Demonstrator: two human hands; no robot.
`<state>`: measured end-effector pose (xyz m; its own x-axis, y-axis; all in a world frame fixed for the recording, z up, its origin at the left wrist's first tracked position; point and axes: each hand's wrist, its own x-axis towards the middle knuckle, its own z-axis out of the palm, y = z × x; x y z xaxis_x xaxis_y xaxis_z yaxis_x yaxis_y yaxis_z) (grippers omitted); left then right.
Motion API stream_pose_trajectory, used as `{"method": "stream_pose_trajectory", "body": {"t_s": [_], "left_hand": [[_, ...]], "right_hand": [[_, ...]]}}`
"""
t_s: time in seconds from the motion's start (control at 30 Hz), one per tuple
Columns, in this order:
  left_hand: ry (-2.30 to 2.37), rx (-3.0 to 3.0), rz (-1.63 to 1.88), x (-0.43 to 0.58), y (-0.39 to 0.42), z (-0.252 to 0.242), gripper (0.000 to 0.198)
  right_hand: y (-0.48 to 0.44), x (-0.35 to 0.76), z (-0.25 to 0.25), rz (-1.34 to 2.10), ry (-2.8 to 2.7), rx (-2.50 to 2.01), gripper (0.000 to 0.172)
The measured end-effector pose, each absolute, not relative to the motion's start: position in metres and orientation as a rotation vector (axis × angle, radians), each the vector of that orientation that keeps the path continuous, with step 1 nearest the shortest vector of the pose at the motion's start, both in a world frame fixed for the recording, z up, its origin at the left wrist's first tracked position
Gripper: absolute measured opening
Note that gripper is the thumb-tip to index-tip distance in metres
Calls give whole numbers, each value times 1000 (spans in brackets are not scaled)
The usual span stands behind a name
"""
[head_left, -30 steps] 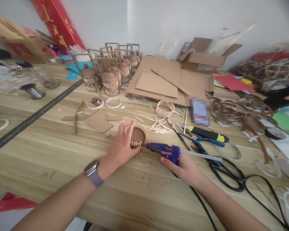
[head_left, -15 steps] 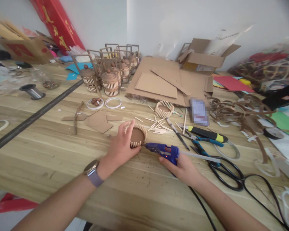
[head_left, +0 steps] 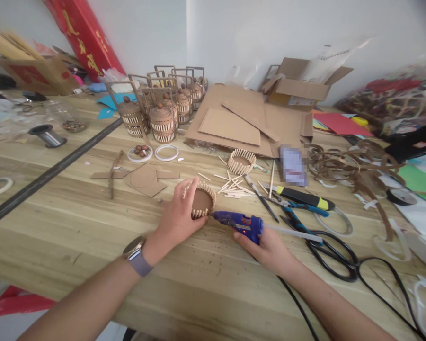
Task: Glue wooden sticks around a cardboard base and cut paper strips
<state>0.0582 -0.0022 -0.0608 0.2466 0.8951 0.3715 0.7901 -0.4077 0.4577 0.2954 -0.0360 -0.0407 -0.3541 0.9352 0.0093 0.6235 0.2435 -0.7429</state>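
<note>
My left hand (head_left: 179, 215) grips a small round cardboard basket ringed with short wooden sticks (head_left: 202, 201), tilting it on the wooden table (head_left: 92, 227). My right hand (head_left: 268, 246) holds a blue hot glue gun (head_left: 241, 223) whose nozzle touches the basket's lower right rim. A white glue stick juts from the back of the gun. A watch sits on my left wrist. Loose wooden sticks (head_left: 234, 187) lie just behind the basket, and a second stick-ringed basket (head_left: 241, 162) stands beyond them.
Several finished lidded baskets (head_left: 163, 116) stand at the back. Cardboard sheets (head_left: 241, 121) and an open box (head_left: 298, 85) lie behind. Scissors (head_left: 323, 241), a yellow-handled cutter (head_left: 301, 196), pliers, brown paper strips (head_left: 358, 166) and a black cord (head_left: 376, 279) crowd the right side.
The view and the glue gun have shifted very slightly left. Both hands keep their hold, with the nozzle still at the basket's rim.
</note>
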Motion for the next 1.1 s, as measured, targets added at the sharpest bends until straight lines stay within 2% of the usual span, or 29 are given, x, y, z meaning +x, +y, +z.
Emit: {"method": "stream_pose_trajectory", "body": {"t_s": [0.57, 0.77, 0.87, 1.03, 1.1], "left_hand": [[1602, 2331, 879, 58, -2, -59, 103], [1594, 2325, 861, 58, -3, -60, 102], [1581, 2341, 881, 58, -3, -61, 104], [1574, 2354, 885, 58, -2, -61, 105], [1568, 2343, 887, 58, -2, -61, 104]], "right_hand": [[-38, 296, -47, 904, -2083, -1426, 39], [-35, 297, -39, 921, -1850, -1514, 41], [-30, 305, -29, 1239, -1772, -1496, 51], [-28, 317, -16, 2125, -1639, -1373, 59], [-29, 317, -14, 2256, -1651, -1424, 65]]}}
